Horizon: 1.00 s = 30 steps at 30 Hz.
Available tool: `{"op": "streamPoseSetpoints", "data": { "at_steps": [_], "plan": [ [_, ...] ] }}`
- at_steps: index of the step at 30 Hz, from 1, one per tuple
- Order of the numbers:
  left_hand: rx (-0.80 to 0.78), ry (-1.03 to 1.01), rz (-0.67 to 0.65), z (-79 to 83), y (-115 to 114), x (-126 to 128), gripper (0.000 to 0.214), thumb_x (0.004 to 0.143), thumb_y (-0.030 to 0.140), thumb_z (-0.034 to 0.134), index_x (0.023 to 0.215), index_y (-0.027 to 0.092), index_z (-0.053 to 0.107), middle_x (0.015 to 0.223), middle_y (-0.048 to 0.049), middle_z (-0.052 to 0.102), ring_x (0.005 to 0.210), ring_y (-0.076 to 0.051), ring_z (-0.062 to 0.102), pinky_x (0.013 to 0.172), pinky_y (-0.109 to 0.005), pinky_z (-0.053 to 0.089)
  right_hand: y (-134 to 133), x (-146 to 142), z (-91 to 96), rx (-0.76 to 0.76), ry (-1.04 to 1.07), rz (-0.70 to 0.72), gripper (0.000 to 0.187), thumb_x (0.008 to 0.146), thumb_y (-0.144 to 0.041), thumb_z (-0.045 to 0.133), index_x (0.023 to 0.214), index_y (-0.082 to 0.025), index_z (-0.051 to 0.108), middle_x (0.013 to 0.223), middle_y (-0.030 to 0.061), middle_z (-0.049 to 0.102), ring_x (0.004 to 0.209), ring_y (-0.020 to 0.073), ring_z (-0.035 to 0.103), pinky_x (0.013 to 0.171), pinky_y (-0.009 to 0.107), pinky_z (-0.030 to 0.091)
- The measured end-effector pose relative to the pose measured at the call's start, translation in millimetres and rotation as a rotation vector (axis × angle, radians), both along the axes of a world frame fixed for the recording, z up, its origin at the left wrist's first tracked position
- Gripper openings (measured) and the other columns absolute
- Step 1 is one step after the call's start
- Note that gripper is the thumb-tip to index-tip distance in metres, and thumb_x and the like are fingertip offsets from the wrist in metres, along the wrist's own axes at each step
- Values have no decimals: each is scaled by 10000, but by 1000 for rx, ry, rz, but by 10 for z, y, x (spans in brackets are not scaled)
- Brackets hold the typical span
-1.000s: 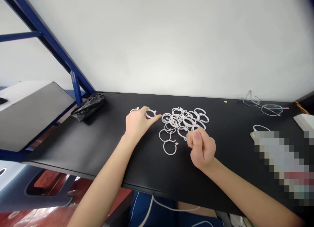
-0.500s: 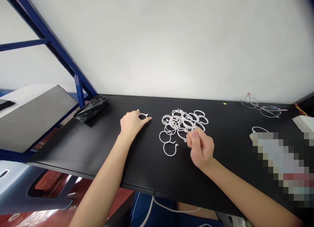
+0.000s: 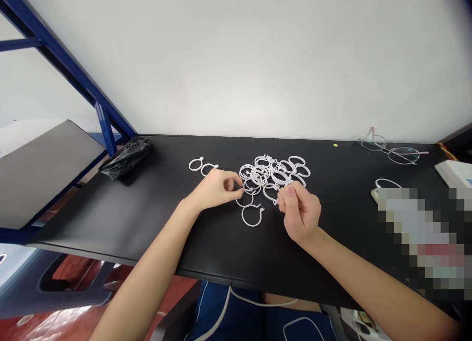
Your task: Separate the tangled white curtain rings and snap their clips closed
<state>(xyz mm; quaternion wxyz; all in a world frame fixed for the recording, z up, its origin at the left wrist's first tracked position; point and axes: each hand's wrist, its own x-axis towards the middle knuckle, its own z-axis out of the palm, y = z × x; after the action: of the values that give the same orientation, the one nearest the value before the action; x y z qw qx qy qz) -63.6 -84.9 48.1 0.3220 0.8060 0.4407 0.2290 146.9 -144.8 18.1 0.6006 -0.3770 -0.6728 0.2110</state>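
Several white plastic rings [image 3: 251, 226], some with an open gap and small tabs, lie in a loose pile in the middle of the black table. My left hand [image 3: 217, 188] is at the pile's left edge, thumb and forefinger curved with a small gap between the tips and no ring visibly held. Behind it, two white rings [image 3: 195, 170] rest side by side, one partly covered by the hand. At the pile's right front, my right hand [image 3: 300, 210] is closed in a fist, thumb on top; whatever is inside is hidden.
A crumpled black plastic bag [image 3: 125, 160] lies at the table's back left. Eyeglasses [image 3: 403, 156] sit at the back right, with a blurred-out object [image 3: 420, 232] and a white box [image 3: 455, 173] nearby. Blue metal framing [image 3: 73, 70] rises on the left. White cables [image 3: 224, 311] hang below the front edge.
My left hand has moved right, from the separate rings to the main pile, leaving a ring behind. My right hand stays closed in place. The view has shifted slightly.
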Motion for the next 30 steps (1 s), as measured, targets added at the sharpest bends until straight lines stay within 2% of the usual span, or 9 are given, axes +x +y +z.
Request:
{"op": "streamPoseSetpoints", "data": {
  "at_steps": [6, 15, 19, 21, 24, 27, 30],
  "plan": [
    [-4, 98, 1, -25, 24, 7, 86, 741, 196, 630, 741, 148, 701, 480, 77, 464, 465, -62, 402, 526, -202, 343, 9, -11, 5, 24, -1, 0, 365, 1005, -212, 407, 651, -210, 319, 524, -70, 277, 425, 64, 313, 427, 248, 227],
    [-8, 91, -14, -36, 20, 9, 88, 742, 200, 645, 717, 143, 707, 474, 70, 468, 460, -62, 394, 512, -198, 339, -4, -8, 23, 19, -7, -17, 372, 998, -211, 413, 637, -208, 323, 511, -69, 305, 420, 63, 319, 422, 239, 249],
    [-57, -96, -10, 6, 18, 4, 90, 754, 211, 670, 747, 129, 706, 471, 76, 439, 450, -47, 349, 489, -192, 314, -6, -14, 60, 24, -18, -32, 371, 987, -186, 416, 628, -208, 328, 504, -70, 325, 419, 62, 331, 418, 228, 274],
    [-113, -229, -17, 45, 11, -13, 126, 758, 247, 700, 762, 121, 702, 474, 80, 414, 444, -42, 326, 467, -193, 291, -4, -24, 97, 26, -42, -36, 330, 959, -172, 482, 645, -206, 388, 509, -76, 359, 423, 59, 350, 421, 216, 301],
    [-249, -357, -120, 107, -10, -47, 171, 753, 285, 739, 772, 118, 706, 477, 83, 386, 443, -42, 329, 459, -197, 302, -7, -50, 157, 7, -93, 51, 80, 870, -168, 646, 855, -208, 579, 573, -78, 498, 447, 59, 448, 456, 207, 397],
    [-363, -430, -233, 151, -43, -56, 146, 752, 254, 743, 808, 122, 719, 483, 87, 380, 449, -44, 352, 481, -200, 348, -34, -93, 195, -32, -92, 213, 266, 850, -182, 679, 1107, -219, 625, 729, -36, 654, 484, 68, 546, 513, 228, 492],
    [-396, -477, -268, 174, -78, -28, 109, 744, 213, 738, 800, 122, 716, 486, 91, 377, 453, -39, 348, 482, -196, 349, -77, -149, 219, -190, 58, 334, 234, 859, -209, 674, 1091, -235, 666, 787, -12, 699, 531, 83, 612, 499, 219, 524]
  ]
}}
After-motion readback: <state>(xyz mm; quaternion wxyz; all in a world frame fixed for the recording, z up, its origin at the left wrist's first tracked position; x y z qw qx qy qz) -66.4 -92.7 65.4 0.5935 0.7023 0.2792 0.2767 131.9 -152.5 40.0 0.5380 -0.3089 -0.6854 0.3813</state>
